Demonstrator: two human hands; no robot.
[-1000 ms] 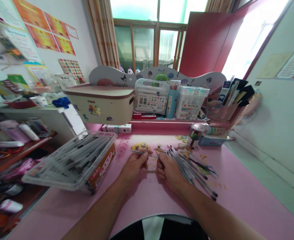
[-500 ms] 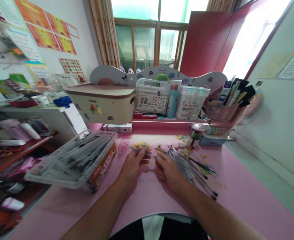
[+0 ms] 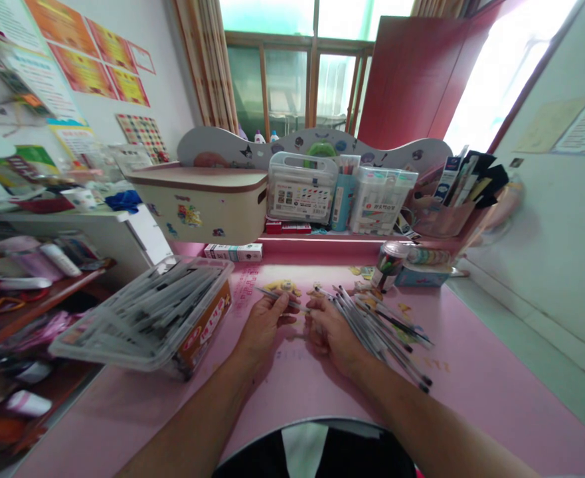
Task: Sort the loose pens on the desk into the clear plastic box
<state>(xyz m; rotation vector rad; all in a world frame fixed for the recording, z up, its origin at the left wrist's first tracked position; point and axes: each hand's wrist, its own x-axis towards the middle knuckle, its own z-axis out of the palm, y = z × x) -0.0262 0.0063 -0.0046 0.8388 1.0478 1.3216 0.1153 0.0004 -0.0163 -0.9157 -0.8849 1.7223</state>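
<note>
Over the pink desk (image 3: 282,392), a thin pen (image 3: 293,305) spans the gap between my two hands. My left hand (image 3: 267,320) is closed on it, thumb on top, and its slim tip sticks out to the left. The curled fingers of my right hand (image 3: 328,326) pinch the pen's other end. Just right of that hand lies a loose pile of pens (image 3: 372,332), mostly clear with dark ends. To the left stands a clear plastic box (image 3: 165,355) heaped with similar pens (image 3: 172,299).
Behind the hands, a raised shelf carries a cream storage box (image 3: 197,206), a clear marker case (image 3: 302,189) and a second marker box (image 3: 382,199). A small jar (image 3: 389,265) and a blue box (image 3: 423,275) stand at the back right. A cluttered shelf (image 3: 73,285) is at far left.
My right fingers have shifted slightly at the pen's end. The left hand keeps its hold, and the view has tipped a little.
</note>
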